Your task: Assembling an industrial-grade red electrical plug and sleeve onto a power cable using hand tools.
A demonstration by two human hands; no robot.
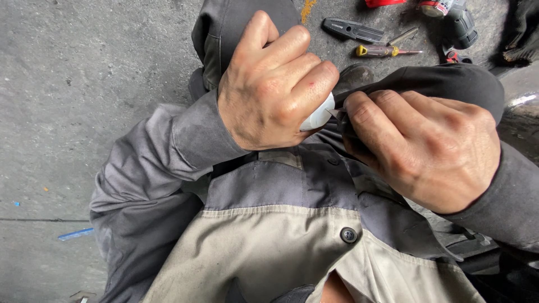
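My left hand (275, 84) is closed around a small white rounded object (319, 114), of which only an edge shows between the fingers. My right hand (424, 148) is closed too, pinching a thin dark piece (338, 114) against that white object. What the dark piece is cannot be made out. Both hands meet just above my chest, over my grey and beige work jacket (269, 235).
On the concrete floor (84, 84) beyond my hands lie a dark folding knife (352, 29), a yellow-handled screwdriver (384, 51), a green power tool (461, 25) and a red item (383, 3). A blue strip (75, 233) lies at the left.
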